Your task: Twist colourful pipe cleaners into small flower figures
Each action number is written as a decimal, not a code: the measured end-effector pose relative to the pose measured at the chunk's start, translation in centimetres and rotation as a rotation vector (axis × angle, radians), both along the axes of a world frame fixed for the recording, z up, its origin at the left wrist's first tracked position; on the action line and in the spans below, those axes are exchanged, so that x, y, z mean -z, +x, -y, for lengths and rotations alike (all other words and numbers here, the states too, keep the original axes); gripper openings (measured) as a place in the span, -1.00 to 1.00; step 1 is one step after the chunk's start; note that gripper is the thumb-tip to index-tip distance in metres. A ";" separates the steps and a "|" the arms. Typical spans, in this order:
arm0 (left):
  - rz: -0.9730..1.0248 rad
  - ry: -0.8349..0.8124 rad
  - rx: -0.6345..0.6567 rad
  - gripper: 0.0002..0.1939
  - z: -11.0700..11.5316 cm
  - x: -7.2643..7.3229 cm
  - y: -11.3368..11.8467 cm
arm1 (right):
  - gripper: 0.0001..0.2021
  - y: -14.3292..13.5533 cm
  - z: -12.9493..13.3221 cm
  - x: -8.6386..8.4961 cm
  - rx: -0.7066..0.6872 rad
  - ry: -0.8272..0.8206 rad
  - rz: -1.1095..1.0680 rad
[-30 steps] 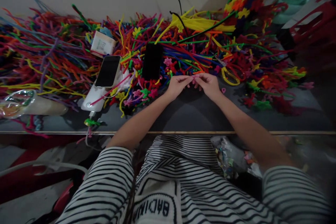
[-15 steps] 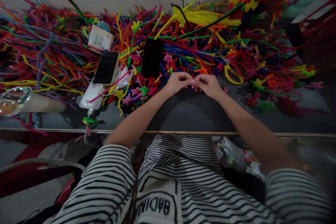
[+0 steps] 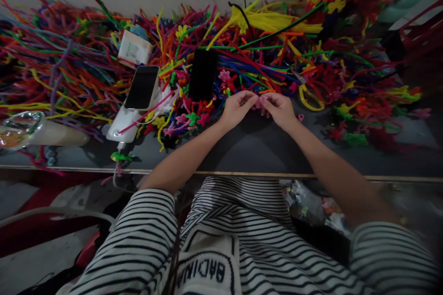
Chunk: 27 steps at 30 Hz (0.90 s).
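Observation:
A small pink fuzzy piece [image 3: 258, 103] is pinched between the fingertips of both hands, over the dark tabletop in the middle. My left hand [image 3: 238, 108] closes on it from the left, thumb against forefinger. From the right, my right hand [image 3: 279, 109] grips the same piece, its fingers curled. The piece's exact shape is mostly hidden by the fingers. Just right of my right hand lies a small pink loop [image 3: 301, 117]. Beyond the hands are a pink flower shape [image 3: 224, 75] and yellow-handled scissors [image 3: 310, 99].
Heaps of coloured fuzzy stems [image 3: 79, 73] line the back. A black phone [image 3: 203, 74], a second phone [image 3: 142, 87], a white power bank [image 3: 122, 124], a small white box [image 3: 134, 50] and a lying cup [image 3: 58, 133] are to the left. The table edge [image 3: 256, 175] is in front.
Both hands stay together on the pink piece, with my right fingers slightly shifted around it. The whole view has moved a little, so the things on the table appear slightly further right.

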<state>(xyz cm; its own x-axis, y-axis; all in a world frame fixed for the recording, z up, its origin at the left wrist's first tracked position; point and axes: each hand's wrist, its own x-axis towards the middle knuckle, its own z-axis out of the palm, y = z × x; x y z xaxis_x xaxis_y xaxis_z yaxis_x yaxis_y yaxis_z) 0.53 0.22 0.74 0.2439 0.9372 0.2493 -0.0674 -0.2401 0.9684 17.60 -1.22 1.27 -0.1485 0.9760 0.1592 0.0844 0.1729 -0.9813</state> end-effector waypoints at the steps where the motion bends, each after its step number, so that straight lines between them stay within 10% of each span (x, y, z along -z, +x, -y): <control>1: 0.005 -0.007 -0.008 -0.62 0.0 -0.1 0.0 | -0.50 0.0 0.0 0.0 -0.018 -0.003 -0.001; 16: 0.038 -0.004 0.171 -0.67 -0.9 0.5 -0.6 | -0.46 0.3 -0.2 0.6 0.044 -0.022 0.045; 27: -0.008 -0.041 0.076 -0.71 -1.1 0.7 -0.7 | -0.50 0.3 0.0 -0.2 0.092 0.010 0.055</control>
